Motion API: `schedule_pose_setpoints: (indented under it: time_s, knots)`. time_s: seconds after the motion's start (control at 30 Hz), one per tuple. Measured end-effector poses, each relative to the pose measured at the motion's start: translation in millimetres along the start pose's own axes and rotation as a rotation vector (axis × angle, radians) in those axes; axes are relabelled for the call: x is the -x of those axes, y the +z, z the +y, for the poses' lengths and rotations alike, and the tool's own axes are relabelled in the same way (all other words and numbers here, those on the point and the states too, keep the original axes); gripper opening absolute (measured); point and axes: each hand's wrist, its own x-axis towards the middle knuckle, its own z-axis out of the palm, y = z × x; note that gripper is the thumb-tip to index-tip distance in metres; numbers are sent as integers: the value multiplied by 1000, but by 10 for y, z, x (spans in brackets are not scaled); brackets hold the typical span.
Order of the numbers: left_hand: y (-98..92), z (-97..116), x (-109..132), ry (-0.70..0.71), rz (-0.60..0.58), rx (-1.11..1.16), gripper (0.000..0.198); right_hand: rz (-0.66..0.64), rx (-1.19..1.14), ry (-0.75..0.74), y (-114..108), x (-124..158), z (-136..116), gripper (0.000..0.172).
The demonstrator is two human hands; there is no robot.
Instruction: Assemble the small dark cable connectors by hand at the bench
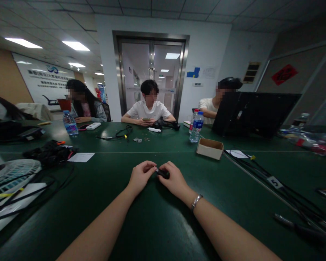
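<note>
Low over the green table, my two hands meet in front of me. My right hand is closed around a small black object with a lighter, shiny end; its exact kind is too small to make out. My left hand has thumb and fingers pinched together at that shiny end. A silver bracelet circles my right wrist. Beyond my right hand stands an open cardboard box.
Water bottles stand behind the box. Black cables and a black-handled tool lie at right. A fan, a bundle of black cables and a paper are at left. Several people sit across the table.
</note>
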Motion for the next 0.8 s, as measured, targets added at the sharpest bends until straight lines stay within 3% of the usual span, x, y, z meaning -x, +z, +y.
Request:
schedule_pose_setpoints:
  time_s: [0.33,0.6,0.8]
  knots:
    - [-3,11,-12,2,69,104,26,16,-52,22,-12,-3,9,10]
    - [-28,42,-11,-73,-54,65,30,5,-60,30,-32,-2,-12,9]
    - [-21,32,-28,-47,-64,102,27,-6,-46,38,-50,-2,-36,10]
